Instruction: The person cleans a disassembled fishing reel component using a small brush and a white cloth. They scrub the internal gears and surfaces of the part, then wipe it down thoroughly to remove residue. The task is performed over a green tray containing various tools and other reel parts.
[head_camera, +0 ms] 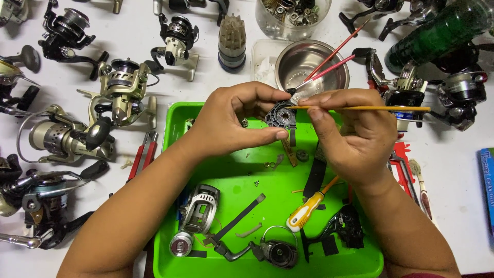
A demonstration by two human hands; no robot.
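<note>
Head view, left hand (234, 121): thumb and fingers pinched closed on a small dark reel part (281, 114), held above the far edge of the green tray (175, 247).
Head view, right hand (355, 135): fingers closed around a thin yellow-handled brush (370, 108); its tip meets the reel part.
Tray contents: silver spool (198, 211), near left; yellow screwdriver (306, 210), centre; black reel body (345, 226), near right.
Far side: steel bowl (309, 64) holding two red-handled brushes (334, 59).
Left of tray: red-handled pliers (144, 153); several assembled spinning reels (121, 90) on the white table (453, 175).
</note>
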